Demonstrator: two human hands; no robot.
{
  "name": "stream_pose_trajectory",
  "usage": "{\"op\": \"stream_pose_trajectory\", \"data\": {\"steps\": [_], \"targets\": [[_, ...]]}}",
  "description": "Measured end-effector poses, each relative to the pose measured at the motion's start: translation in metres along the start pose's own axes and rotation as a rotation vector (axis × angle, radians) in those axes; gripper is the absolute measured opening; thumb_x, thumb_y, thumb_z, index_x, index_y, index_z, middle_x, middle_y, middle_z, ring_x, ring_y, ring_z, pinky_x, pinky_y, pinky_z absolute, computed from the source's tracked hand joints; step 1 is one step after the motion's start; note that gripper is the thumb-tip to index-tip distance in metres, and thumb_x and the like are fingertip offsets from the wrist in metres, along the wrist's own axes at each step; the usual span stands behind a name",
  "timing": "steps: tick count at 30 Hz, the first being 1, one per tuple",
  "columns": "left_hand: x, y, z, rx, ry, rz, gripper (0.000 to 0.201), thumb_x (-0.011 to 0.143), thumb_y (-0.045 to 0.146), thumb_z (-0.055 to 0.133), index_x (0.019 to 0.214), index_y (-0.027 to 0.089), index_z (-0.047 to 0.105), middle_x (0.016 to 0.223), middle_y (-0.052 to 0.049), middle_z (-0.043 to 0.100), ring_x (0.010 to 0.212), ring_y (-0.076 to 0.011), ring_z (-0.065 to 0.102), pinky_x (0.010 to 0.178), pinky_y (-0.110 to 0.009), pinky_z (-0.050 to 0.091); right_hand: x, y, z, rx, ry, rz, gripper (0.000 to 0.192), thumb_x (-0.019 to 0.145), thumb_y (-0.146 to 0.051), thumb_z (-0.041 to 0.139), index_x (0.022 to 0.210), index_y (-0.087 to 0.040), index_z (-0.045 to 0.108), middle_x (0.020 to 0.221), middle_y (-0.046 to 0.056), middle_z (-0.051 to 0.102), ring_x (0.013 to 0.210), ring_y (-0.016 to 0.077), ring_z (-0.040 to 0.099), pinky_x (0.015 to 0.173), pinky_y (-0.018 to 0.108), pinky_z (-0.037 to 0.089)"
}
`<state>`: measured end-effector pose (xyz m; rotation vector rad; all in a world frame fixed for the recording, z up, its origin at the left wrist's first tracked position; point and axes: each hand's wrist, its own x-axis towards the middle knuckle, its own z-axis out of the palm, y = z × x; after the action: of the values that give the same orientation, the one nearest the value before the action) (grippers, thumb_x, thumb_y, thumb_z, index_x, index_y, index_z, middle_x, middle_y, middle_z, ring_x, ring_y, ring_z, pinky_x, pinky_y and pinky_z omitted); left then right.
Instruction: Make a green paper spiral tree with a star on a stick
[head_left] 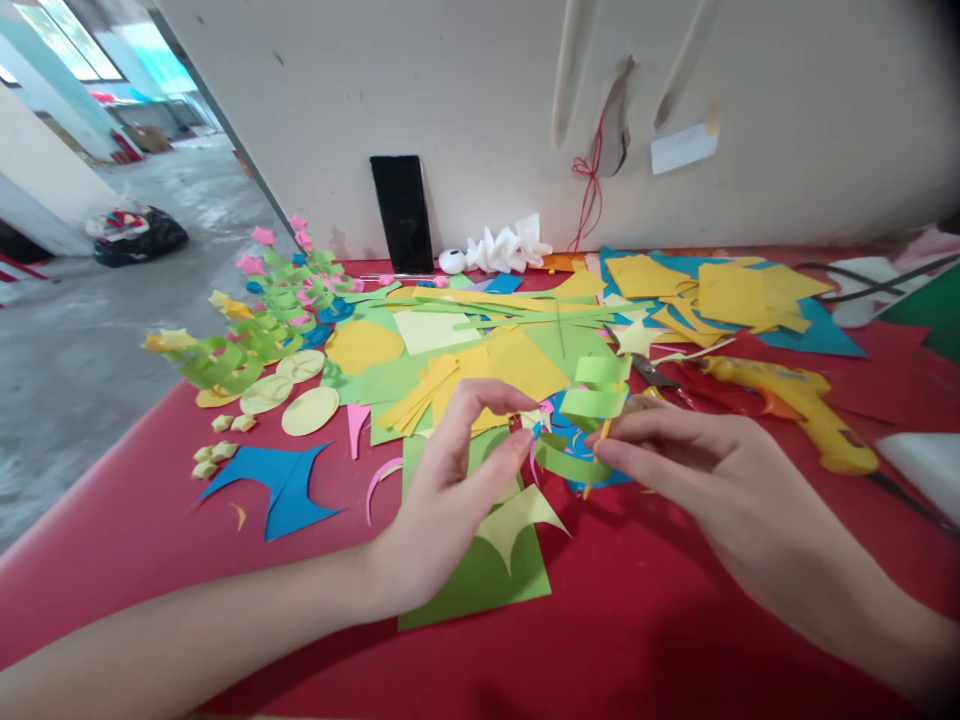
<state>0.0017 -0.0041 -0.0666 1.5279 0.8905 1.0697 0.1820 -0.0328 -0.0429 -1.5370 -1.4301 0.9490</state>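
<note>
Item, near: green sheet [480,585] flat on red counter [645,620], under left wrist.
Left hand [450,490]: grip pinched on one end of curled green paper strip [577,462].
Right hand [675,450]: grip pinched on the other end. Strip's long axis runs left-right between both hands, equally near.
Far right: yellow glue gun [795,405]. Farthest: black phone [403,212] against wall.
</note>
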Motion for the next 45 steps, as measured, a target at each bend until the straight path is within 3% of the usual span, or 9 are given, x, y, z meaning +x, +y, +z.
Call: {"op": "stream_pose_trajectory", "data": {"steps": [3, 6, 11, 19, 27, 30, 35, 39, 45], "targets": [[-0.001, 0.007, 0.001, 0.089, -0.093, 0.031, 0.005, 0.083, 0.022, 0.055, 0.088, 0.022, 0.058, 0.092, -0.001, 0.052, 0.091, -0.0139, 0.048, 0.082, -0.025, 0.038, 0.000, 0.000, 0.001, -0.004, -0.021, -0.007, 0.016, 0.067, -0.040, 0.069, 0.063, -0.024, 0.068, 0.062, -0.002, 0.061, 0.059, 0.0112, 0.050, 0.054, 0.022, 0.037], [-0.002, 0.012, 0.004, 0.127, -0.155, 0.001, 0.013, 0.075, 0.023, 0.065, 0.085, 0.019, 0.059, 0.087, -0.001, 0.052, 0.088, -0.0150, 0.050, 0.081, -0.027, 0.038, -0.001, 0.000, 0.003, 0.016, -0.047, 0.001, 0.019, 0.066, -0.041, 0.068, 0.062, -0.023, 0.068, 0.059, -0.001, 0.059, 0.056, 0.0110, 0.049, 0.051, 0.023, 0.036], [-0.002, 0.012, 0.008, 0.144, -0.153, -0.038, 0.021, 0.065, 0.025, 0.073, 0.080, 0.017, 0.060, 0.085, -0.001, 0.049, 0.082, -0.0144, 0.049, 0.077, -0.028, 0.037, -0.005, 0.001, 0.006, 0.057, -0.066, -0.040, 0.016, 0.067, -0.038, 0.069, 0.061, -0.024, 0.068, 0.063, -0.002, 0.059, 0.061, 0.0100, 0.053, 0.056, 0.022, 0.039], [-0.001, 0.010, 0.008, 0.105, -0.148, -0.118, 0.004, 0.070, 0.020, 0.067, 0.069, 0.019, 0.063, 0.076, 0.001, 0.051, 0.077, -0.0140, 0.046, 0.075, -0.029, 0.035, -0.008, -0.003, 0.007, 0.106, -0.155, 0.002, 0.017, 0.071, -0.037, 0.065, 0.065, -0.022, 0.069, 0.073, 0.002, 0.065, 0.072, 0.0147, 0.059, 0.069, 0.024, 0.045], [0.001, 0.010, 0.006, 0.019, -0.075, -0.167, 0.008, 0.073, 0.023, 0.065, 0.068, 0.019, 0.063, 0.077, 0.000, 0.054, 0.077, -0.0141, 0.049, 0.076, -0.028, 0.037, -0.011, 0.001, 0.007, 0.053, 0.025, -0.078, 0.014, 0.069, -0.037, 0.068, 0.078, -0.025, 0.067, 0.067, -0.002, 0.056, 0.060, 0.0102, 0.050, 0.055, 0.020, 0.043], [0.001, 0.011, 0.003, -0.009, -0.055, -0.147, 0.008, 0.075, 0.023, 0.065, 0.069, 0.019, 0.062, 0.074, 0.001, 0.055, 0.077, -0.0129, 0.049, 0.074, -0.025, 0.038, -0.011, 0.001, 0.008, 0.020, 0.079, -0.104, 0.011, 0.072, -0.033, 0.065, 0.072, -0.023, 0.060, 0.060, -0.004, 0.051, 0.052, 0.0088, 0.044, 0.044, 0.019, 0.036], [0.000, 0.012, 0.001, -0.057, -0.035, -0.163, 0.006, 0.076, 0.022, 0.064, 0.070, 0.020, 0.063, 0.076, 0.002, 0.056, 0.078, -0.0118, 0.050, 0.074, -0.024, 0.039, -0.012, 0.001, 0.016, -0.018, -0.049, -0.102, 0.015, 0.071, -0.030, 0.061, 0.062, -0.019, 0.060, 0.054, -0.001, 0.052, 0.050, 0.0101, 0.045, 0.046, 0.022, 0.036], [-0.001, 0.012, 0.004, -0.099, -0.029, -0.204, 0.008, 0.074, 0.020, 0.065, 0.067, 0.020, 0.063, 0.073, 0.002, 0.055, 0.075, -0.0110, 0.050, 0.073, -0.023, 0.039, -0.016, 0.005, 0.022, 0.034, -0.141, -0.053, 0.015, 0.072, -0.030, 0.061, 0.066, -0.017, 0.065, 0.066, 0.003, 0.061, 0.061, 0.0140, 0.055, 0.051, 0.023, 0.041], [-0.002, 0.013, 0.007, -0.162, -0.040, -0.258, 0.007, 0.072, 0.022, 0.067, 0.066, 0.020, 0.065, 0.072, 0.002, 0.055, 0.076, -0.0112, 0.050, 0.072, -0.024, 0.040, -0.017, 0.003, 0.022, 0.139, -0.166, 0.000, 0.012, 0.071, -0.028, 0.063, 0.066, -0.019, 0.068, 0.065, 0.002, 0.065, 0.064, 0.0144, 0.060, 0.058, 0.022, 0.048]]}}
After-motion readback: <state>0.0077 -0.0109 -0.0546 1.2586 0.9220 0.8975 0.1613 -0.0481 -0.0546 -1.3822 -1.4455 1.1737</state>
